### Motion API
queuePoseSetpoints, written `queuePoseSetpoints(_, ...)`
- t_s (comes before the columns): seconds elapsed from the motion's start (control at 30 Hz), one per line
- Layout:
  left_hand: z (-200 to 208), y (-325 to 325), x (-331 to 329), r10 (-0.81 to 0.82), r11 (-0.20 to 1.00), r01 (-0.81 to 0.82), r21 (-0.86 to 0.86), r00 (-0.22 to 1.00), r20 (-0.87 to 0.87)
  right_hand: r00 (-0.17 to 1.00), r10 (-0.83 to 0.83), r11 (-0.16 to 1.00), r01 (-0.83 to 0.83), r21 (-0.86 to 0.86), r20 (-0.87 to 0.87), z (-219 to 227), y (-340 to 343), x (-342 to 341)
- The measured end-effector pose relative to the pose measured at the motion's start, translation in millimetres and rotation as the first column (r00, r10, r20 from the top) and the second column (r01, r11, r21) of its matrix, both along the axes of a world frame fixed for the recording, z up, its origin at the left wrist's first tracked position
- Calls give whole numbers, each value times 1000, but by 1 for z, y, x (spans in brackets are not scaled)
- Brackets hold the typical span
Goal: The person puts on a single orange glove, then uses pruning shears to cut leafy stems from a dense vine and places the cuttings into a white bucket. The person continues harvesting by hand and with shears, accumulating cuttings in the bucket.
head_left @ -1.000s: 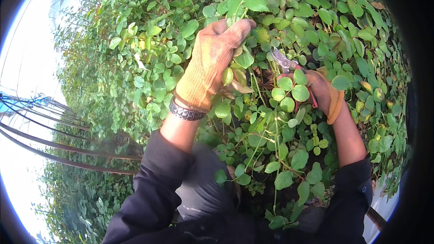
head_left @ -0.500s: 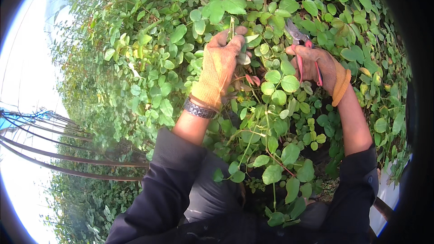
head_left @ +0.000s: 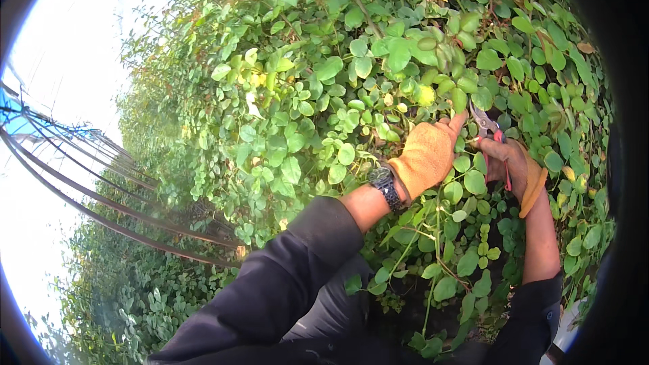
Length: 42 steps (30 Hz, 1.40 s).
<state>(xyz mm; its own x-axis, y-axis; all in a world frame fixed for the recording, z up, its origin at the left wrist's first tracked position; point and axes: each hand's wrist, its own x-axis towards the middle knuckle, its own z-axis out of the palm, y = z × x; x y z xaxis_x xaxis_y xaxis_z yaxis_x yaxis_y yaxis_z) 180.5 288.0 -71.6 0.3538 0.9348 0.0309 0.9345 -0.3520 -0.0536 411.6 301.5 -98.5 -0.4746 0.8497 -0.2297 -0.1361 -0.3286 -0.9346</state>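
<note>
Pruning shears (head_left: 484,120) with red handles and grey blades are gripped in my right hand (head_left: 519,170), which wears an orange-brown glove. Their blades point up and left into the leaves and seem parted. Close to the left of the blades is my left hand (head_left: 426,157), in an orange knitted glove, with its back toward me. Its fingers are bent together among leaves and stems, fingertips near the shears; what they pinch is hidden. Below both hands hangs a leafy rose-like stem (head_left: 438,230) with pale cut-looking ends and round green leaves.
Dense green bushes (head_left: 270,128) fill the space ahead and to the left. Curved metal hoops (head_left: 128,209) run along the left side against a bright cover. My dark trouser leg (head_left: 331,307) is below, beside shaded ground under the hanging stems.
My left hand has moved right, close to the shears, and turned its back toward me. The pale stem pieces it held no longer show. The view has shifted, and my right hand still holds the shears.
</note>
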Motion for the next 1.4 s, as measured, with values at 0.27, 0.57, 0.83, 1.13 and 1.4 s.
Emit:
queuePoseSetpoints(0.27, 6, 9, -27, -128, 957, 46, 286, 953, 275, 996, 12, 1000, -12, -6, 87, 7, -1, -7)
queuePoseSetpoints(0.57, 23, 17, -44, -74, 967, -111, 229, 738, 671, 983, 181, 983, -182, 38, 37, 3, -8, 4)
queuePoseSetpoints(0.83, 41, 9, -50, 234, 972, -51, -230, 92, 968, 779, -57, 875, -262, 407, 625, -28, 1, -17)
queuePoseSetpoints(1.13, 38, 3, -53, 194, 981, -87, -175, 302, 933, 574, -565, 570, -248, 784, 593, -45, -23, -32)
queuePoseSetpoints(1.4, 37, 4, -54, 103, 994, -17, -107, 452, 886, 479, -629, 597, -206, 775, 612, -45, -25, -48)
